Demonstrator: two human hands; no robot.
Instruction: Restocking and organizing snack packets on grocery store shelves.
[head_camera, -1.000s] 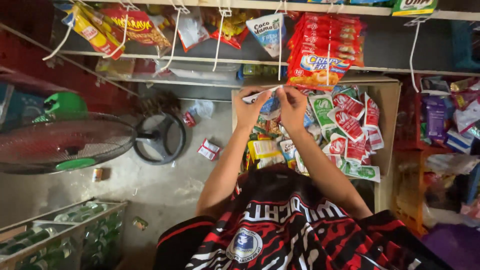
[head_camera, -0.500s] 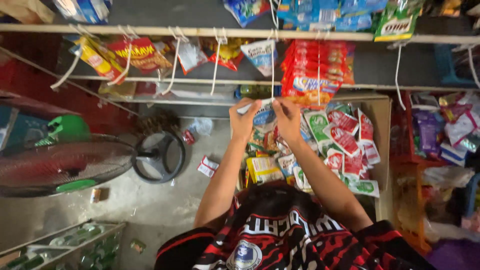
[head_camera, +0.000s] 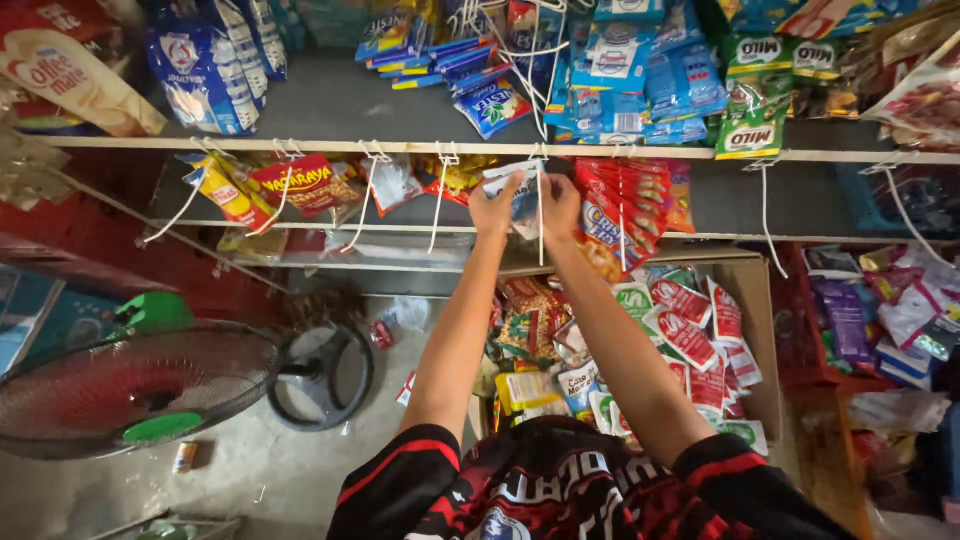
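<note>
I see both hands raised at the upper middle of the frame: the left hand and the right hand each pinch a side of a small white-and-blue sachet, held against a white hanging hook under the wooden rail, just left of the red packets.

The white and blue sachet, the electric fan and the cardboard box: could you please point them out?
white and blue sachet (head_camera: 524, 200), head view, its middle.
electric fan (head_camera: 130, 390), head view, its grille.
cardboard box (head_camera: 760, 330), head view, right wall.
</note>
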